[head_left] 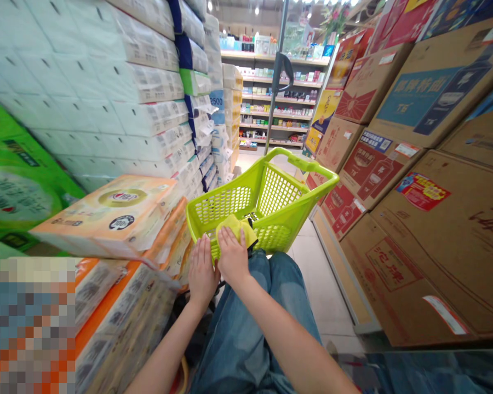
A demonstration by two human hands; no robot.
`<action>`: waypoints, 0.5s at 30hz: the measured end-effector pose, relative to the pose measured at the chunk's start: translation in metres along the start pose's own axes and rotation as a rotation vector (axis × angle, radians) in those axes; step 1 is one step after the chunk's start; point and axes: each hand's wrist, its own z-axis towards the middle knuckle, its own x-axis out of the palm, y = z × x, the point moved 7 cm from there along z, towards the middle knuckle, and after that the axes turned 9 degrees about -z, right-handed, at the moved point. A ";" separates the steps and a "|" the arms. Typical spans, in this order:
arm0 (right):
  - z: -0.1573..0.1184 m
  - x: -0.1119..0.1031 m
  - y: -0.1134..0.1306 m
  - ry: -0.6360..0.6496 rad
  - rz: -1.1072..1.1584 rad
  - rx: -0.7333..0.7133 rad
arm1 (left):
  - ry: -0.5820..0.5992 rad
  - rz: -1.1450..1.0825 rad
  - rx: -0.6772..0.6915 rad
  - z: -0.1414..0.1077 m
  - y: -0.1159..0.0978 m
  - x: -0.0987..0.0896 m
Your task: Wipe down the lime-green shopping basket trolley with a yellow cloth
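Observation:
A lime-green shopping basket (230,199) with lattice walls and a raised handle stands in front of my knees. At its near left corner my left hand (202,269) grips the rim, fingers laid over the edge and thumb side towards the other hand. My right hand (232,253) presses a folded yellow cloth (246,230) against the near rim, its fingers over the fabric. The cloth has a dark edge on its right side. Both hands are close together, and the undersides of the fingers are hidden.
Packs of tissue paper (119,208) are stacked close on my left. Cardboard cartons (439,219) rise on the right along a low wooden platform (332,268). Ahead, past a glass door handle (282,72), stand shelves of small goods (277,98). Pale floor tiles (316,279) run between.

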 end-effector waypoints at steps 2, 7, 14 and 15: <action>-0.002 0.004 0.018 0.002 0.008 -0.064 | 0.004 0.011 0.015 -0.001 0.003 0.000; -0.002 -0.006 -0.003 0.023 0.004 -0.189 | 0.007 0.017 0.028 0.001 0.003 -0.004; 0.005 -0.040 -0.106 -0.019 -0.044 0.044 | 0.013 0.007 -0.001 0.004 -0.004 -0.005; 0.006 -0.042 -0.110 -0.027 -0.050 0.079 | 0.015 0.006 -0.002 0.004 -0.004 -0.004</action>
